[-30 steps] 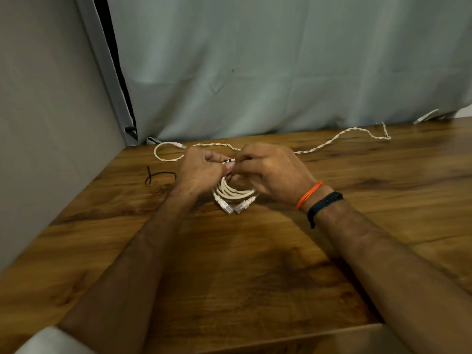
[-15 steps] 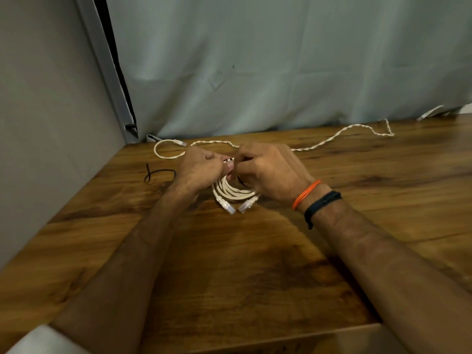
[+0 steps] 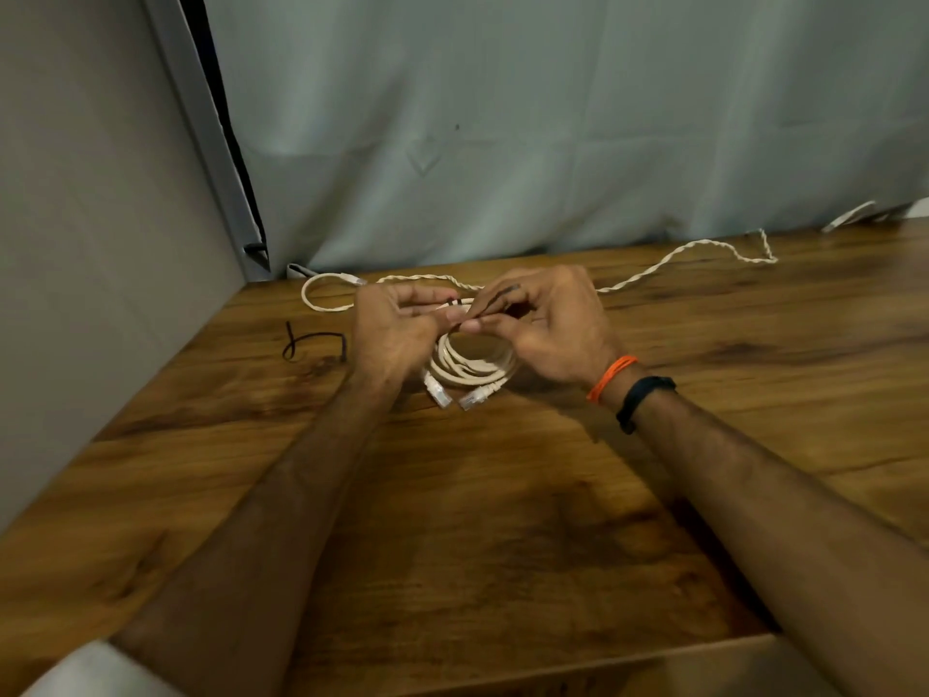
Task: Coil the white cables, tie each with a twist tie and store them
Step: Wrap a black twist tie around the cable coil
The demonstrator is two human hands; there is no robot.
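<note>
A coiled white cable (image 3: pixel 472 367) with two clear plugs lies on the wooden table (image 3: pixel 502 520) between my hands. My left hand (image 3: pixel 397 334) grips the top of the coil, where a black twist tie (image 3: pixel 490 304) wraps it. My right hand (image 3: pixel 543 324) pinches the tie's dark end between thumb and fingers. Behind my hands a second white cable (image 3: pixel 668 259), braided and uncoiled, stretches along the back of the table. A spare black twist tie (image 3: pixel 314 339) lies bent on the table to the left.
A grey wall panel (image 3: pixel 90 244) closes the left side and a pale curtain (image 3: pixel 553 143) hangs behind the table. Another white object (image 3: pixel 849 218) pokes out at the far right under the curtain. The table's front edge (image 3: pixel 603 651) is close to me.
My right hand's fingers have shifted slightly, drawing the tie's end up and right over the coil. The coil and left hand stay in place.
</note>
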